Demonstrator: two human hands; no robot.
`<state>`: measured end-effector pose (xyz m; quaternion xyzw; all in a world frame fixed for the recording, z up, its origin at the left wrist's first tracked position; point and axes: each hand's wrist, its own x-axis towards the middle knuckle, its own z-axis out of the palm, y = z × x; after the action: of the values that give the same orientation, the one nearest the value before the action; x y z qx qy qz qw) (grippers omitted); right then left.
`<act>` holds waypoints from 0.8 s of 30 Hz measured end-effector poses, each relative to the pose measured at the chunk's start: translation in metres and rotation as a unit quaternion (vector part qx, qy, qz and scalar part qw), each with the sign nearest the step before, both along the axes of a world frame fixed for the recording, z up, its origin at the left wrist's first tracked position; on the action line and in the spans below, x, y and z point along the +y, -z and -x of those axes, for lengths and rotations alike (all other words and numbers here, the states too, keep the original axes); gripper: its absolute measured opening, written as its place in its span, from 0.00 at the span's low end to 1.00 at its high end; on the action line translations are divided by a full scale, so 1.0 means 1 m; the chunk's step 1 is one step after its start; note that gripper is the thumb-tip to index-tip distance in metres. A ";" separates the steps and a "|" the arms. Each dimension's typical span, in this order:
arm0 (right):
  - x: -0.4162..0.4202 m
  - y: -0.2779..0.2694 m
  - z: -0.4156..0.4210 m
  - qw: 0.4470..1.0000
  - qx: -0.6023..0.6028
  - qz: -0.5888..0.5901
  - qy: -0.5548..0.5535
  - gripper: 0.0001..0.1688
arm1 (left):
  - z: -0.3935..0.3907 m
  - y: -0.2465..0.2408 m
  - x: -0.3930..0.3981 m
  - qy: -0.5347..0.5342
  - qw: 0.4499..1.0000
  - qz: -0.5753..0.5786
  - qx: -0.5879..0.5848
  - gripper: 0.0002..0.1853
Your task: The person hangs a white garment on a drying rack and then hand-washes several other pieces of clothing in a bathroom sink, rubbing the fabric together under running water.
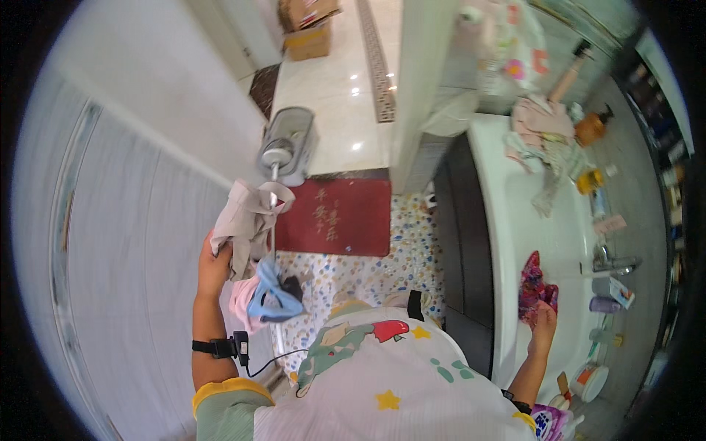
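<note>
My left hand [215,267] grips the lower edge of a beige cloth garment [242,218], raised beside the wall and a slim metal pole. Just below it, a light blue cloth item [273,295] and a pink one [244,297] hang together, with a dark item behind. On the right, my right hand [543,320] pinches a crumpled red and purple patterned cloth [535,286] over the white basin [518,231]. Pale pink and greenish cloths [543,124] lie bunched at the basin's far end.
A faucet [618,264], an orange pump bottle [591,128] and several toiletries line the basin's right edge. On the floor are a red mat [353,220] and a grey bucket [298,132] with a mop head. Cardboard boxes [309,41] stand beyond the doorway.
</note>
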<state>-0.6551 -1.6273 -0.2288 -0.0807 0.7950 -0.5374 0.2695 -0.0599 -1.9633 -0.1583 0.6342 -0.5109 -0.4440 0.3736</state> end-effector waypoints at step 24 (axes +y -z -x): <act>-0.073 -0.096 -0.144 0.978 0.147 -0.044 -0.138 0.12 | -0.220 0.223 0.149 -0.177 0.895 -0.083 -0.400 0.39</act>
<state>-0.5113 -1.7003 -0.1330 -0.2564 0.8299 -0.4418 0.2245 0.1602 -1.8143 -0.3815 0.8669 -0.4580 -0.1199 0.1558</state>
